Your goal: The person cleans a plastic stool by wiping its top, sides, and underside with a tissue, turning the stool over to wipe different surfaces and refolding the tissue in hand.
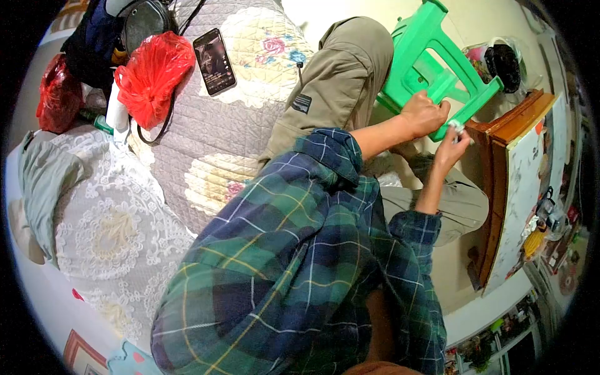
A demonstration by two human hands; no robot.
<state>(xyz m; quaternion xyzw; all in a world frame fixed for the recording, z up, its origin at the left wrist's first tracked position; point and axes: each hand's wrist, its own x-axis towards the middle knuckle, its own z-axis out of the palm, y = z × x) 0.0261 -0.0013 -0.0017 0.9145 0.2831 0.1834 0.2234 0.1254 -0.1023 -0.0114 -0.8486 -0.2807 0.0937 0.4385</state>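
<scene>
On your left, 1 knotted red plastic bag (pixel 154 82) sits beside 1 black smartphone (pixel 215 62), its screen lit, on the floral quilt (pixel 247 128). Your left hand (pixel 425 116) is curled closed against the green plastic stool (pixel 431 45), which is tipped before you; you can't tell what its fingers grasp. Your right hand (pixel 452 150) pinches 1 small white wad (pixel 457 127) at the stool's lower edge, near the wooden table (pixel 497 140).
</scene>
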